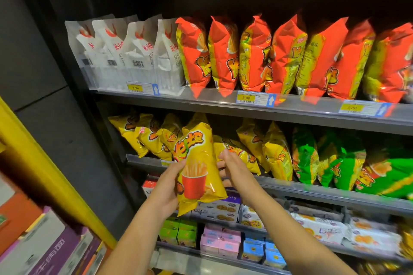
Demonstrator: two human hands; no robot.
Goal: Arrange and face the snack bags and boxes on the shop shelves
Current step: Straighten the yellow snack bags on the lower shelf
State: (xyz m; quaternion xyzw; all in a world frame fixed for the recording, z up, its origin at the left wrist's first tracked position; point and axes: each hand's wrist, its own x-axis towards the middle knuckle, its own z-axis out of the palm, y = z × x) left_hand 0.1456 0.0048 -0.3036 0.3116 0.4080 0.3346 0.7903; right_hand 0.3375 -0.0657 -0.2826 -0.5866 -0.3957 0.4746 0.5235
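Note:
I hold a yellow fries snack bag (196, 167) upright in front of the middle shelf (312, 187), its face toward me. My left hand (169, 185) grips its lower left edge. My right hand (232, 169) is at the bag's right edge, fingers behind it. More yellow bags (143, 136) lean on the middle shelf behind and to both sides, one lying slanted (237, 154) by my right hand. Green bags (348, 163) fill the right of that shelf.
The top shelf (201, 100) carries white bags (125, 51) at left and red-orange bags (268, 56) to the right. Lower shelves hold cookie packs (317, 227) and small coloured boxes (221, 243). A yellow post (44, 163) and stacked cartons (51, 250) stand at left.

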